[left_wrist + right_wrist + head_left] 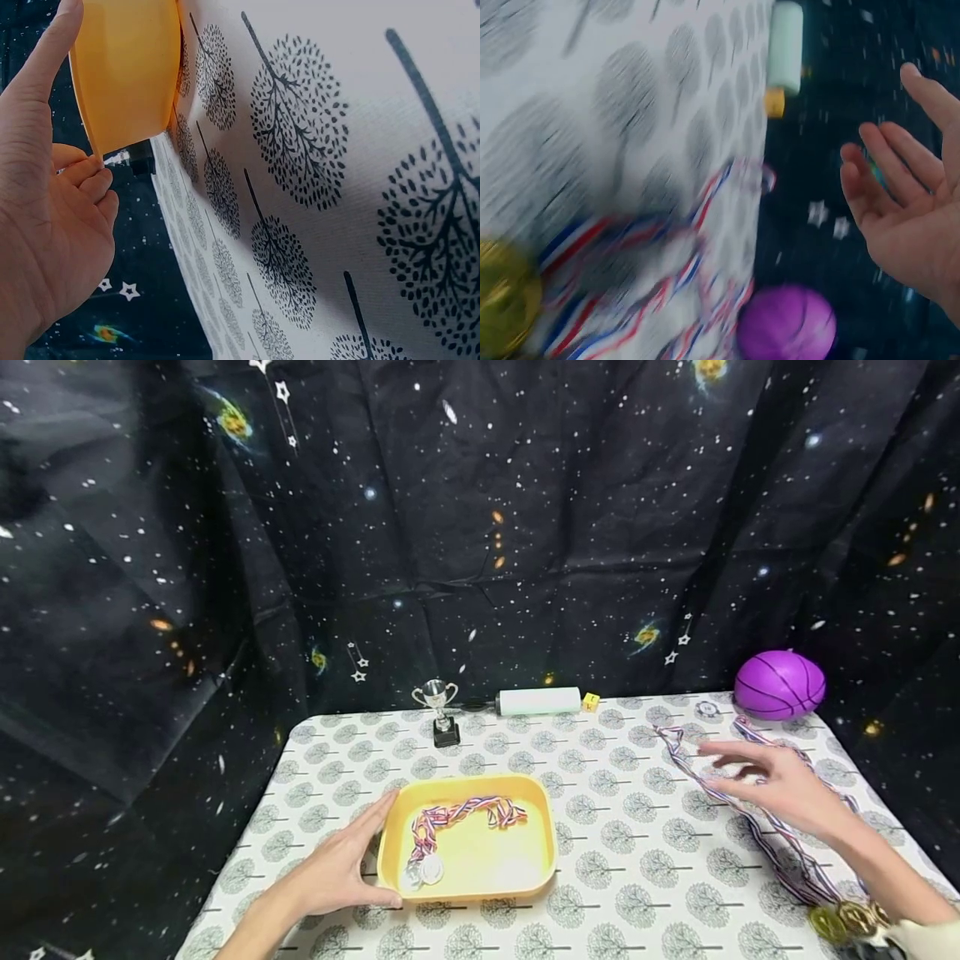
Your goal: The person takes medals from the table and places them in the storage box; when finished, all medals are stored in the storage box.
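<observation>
A yellow tray (517, 852) stands on the table in the head view. In it lie silver medals (431, 869) on striped ribbons (465, 812). My left hand (341, 864) grips the tray's left end, fingers at the far corner and thumb at the near one. In the left wrist view, curled fingertips (96, 180) meet the tray's rim. My right hand (783, 785) hovers over the table's right side, fingers loosely bent and holding nothing. Below it lie red, white and blue ribbons (757, 839) with gold medals (853, 918) at the near end, partly behind the forearm.
Along the back stand a small trophy cup (446, 718), a white cylinder (538, 701) and a yellow cube (591, 702). A purple ball (780, 683) sits at the back right corner near a poker chip (707, 709). A dark starry cloth (480, 527) hangs behind the table.
</observation>
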`<state>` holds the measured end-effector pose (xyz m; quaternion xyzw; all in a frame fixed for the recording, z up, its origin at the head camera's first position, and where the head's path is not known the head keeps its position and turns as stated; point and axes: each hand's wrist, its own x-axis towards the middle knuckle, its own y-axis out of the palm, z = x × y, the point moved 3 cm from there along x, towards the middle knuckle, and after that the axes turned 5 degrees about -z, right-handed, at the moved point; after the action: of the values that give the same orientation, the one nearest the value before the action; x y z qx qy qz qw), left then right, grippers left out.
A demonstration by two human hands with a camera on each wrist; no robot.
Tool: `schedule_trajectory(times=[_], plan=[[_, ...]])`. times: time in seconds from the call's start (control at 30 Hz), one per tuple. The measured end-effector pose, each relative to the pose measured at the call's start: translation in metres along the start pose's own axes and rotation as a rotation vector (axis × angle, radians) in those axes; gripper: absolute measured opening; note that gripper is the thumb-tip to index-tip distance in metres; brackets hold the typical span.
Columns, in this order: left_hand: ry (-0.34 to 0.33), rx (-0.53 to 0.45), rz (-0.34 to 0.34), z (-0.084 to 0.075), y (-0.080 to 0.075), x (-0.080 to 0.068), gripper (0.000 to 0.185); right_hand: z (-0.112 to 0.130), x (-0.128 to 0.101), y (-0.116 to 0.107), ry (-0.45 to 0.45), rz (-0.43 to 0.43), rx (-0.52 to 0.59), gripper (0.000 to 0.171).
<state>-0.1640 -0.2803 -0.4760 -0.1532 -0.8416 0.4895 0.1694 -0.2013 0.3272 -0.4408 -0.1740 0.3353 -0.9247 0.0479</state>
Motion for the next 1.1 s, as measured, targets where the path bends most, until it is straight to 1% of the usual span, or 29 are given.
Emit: schedule_trajectory(times=[0.07,0.17,0.3,0.4,0.53,0.63,0.67,0.73,0.83,0.97,1.03,1.1], plan=[[0.002,0.0,-0.002,0.0,0.0,0.0,0.141,-0.015,-0.016,-0.01,0.025,-0.007,-0.025,0.051],[0.0,0.003,-0.001,0.0,0.001,0.0,0.14,-0.034,-0.039,-0.021,0.05,-0.008,-0.024,0.053],[-0.004,0.003,-0.004,0.001,0.002,-0.001,0.14,-0.056,-0.068,-0.03,0.087,-0.001,-0.022,0.051],[-0.003,0.0,-0.008,0.001,0.002,-0.001,0.14,-0.07,-0.088,-0.035,0.147,0.007,-0.033,0.048],[0.003,-0.002,-0.015,0.001,0.002,-0.002,0.14,-0.086,-0.113,-0.036,0.209,0.028,0.024,0.044],[0.007,-0.003,-0.017,0.001,0.002,-0.002,0.14,-0.097,-0.129,-0.034,0.2,0.046,0.07,0.039],[0.01,-0.003,-0.018,0.001,0.002,-0.002,0.14,-0.1,-0.134,-0.033,0.203,0.039,0.068,0.037],[0.01,-0.003,-0.015,0.001,0.002,-0.001,0.14,-0.106,-0.144,-0.031,0.172,0.022,0.069,0.036],[0.0,0.0,-0.005,0.001,0.002,-0.001,0.141,-0.113,-0.156,-0.03,0.13,-0.01,0.069,0.039],[-0.002,0.005,-0.002,0.001,0.002,0.0,0.142,-0.116,-0.167,-0.027,0.078,-0.039,0.065,0.045],[-0.003,0.008,-0.002,0.001,0.002,0.0,0.141,-0.116,-0.17,-0.025,0.055,-0.054,0.055,0.045],[-0.001,0.011,-0.003,0.001,0.002,0.001,0.141,-0.117,-0.171,-0.022,0.047,-0.051,0.05,0.045]])
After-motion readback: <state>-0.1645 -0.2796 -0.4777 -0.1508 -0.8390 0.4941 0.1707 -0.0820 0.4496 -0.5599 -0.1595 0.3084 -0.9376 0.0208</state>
